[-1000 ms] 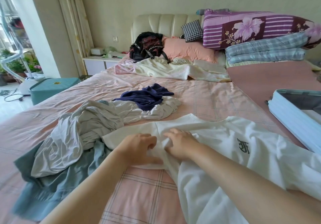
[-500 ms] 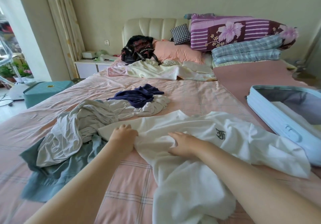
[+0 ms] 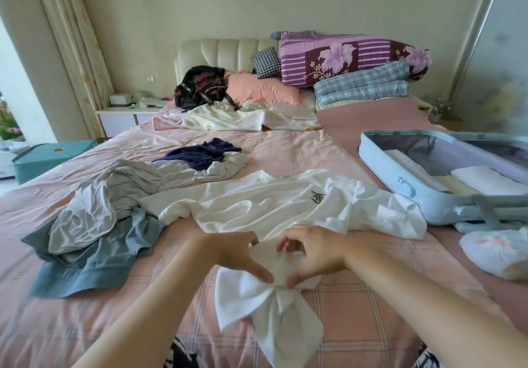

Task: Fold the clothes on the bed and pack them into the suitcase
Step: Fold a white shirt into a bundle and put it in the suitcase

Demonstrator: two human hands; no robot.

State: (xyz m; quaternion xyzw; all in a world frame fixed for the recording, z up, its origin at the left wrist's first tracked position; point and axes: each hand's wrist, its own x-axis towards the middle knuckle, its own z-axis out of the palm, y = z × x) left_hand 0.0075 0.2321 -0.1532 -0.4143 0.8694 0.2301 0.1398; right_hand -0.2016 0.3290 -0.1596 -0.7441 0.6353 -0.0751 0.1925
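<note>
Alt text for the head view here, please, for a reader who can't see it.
A person's left grip and right grip pinch the bunched end of a white T-shirt spread on a pink bed. An open blue suitcase with folded items lies to the right; unfolded clothes lie heaped to the left.

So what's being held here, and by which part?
The left hand and right hand both pinch the white T-shirt at its bunched near end.
</note>
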